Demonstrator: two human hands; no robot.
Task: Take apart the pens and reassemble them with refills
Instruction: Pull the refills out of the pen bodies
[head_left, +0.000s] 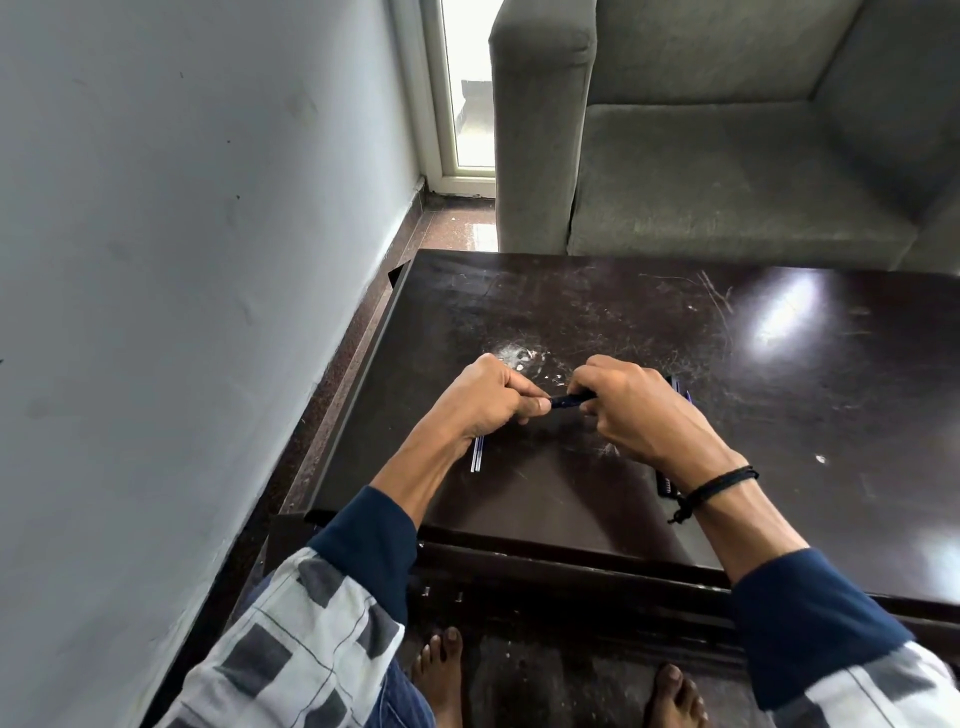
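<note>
**Both hands on one dark pen over the surface**

We see the left hand (488, 400) and the right hand (639, 415) meeting over the middle of the dark, scratched surface (805, 415). A dark blue pen (571, 399) runs roughly level between them.

Left grip: fingers curled, thumb and fingertips pinching the pen's left end. Right grip: fingers curled round the pen's right part, with most of the barrel hidden in the fist. Only a short stretch of pen shows between the hands, so we cannot tell if it is whole or split. We also cannot tell if it touches the surface.

Thin clear refills (477, 460) lie side by side on the surface under the left wrist. Their far ends are hidden by the hand.

Just behind the right hand, blue-tinted pen parts (681, 391) peek out on the surface, mostly covered. A small dark ribbed piece (665, 486) lies by the right wrist, partly hidden; we cannot tell what it is.

A black cord bracelet (719, 483) sits on the right wrist. Both arms have navy cuffs under checked sleeves.

A grey sofa (727, 156) stands beyond the surface's far edge and a pale wall (182, 260) is at left. Bare feet (441, 670) are on the floor below the near edge.
</note>
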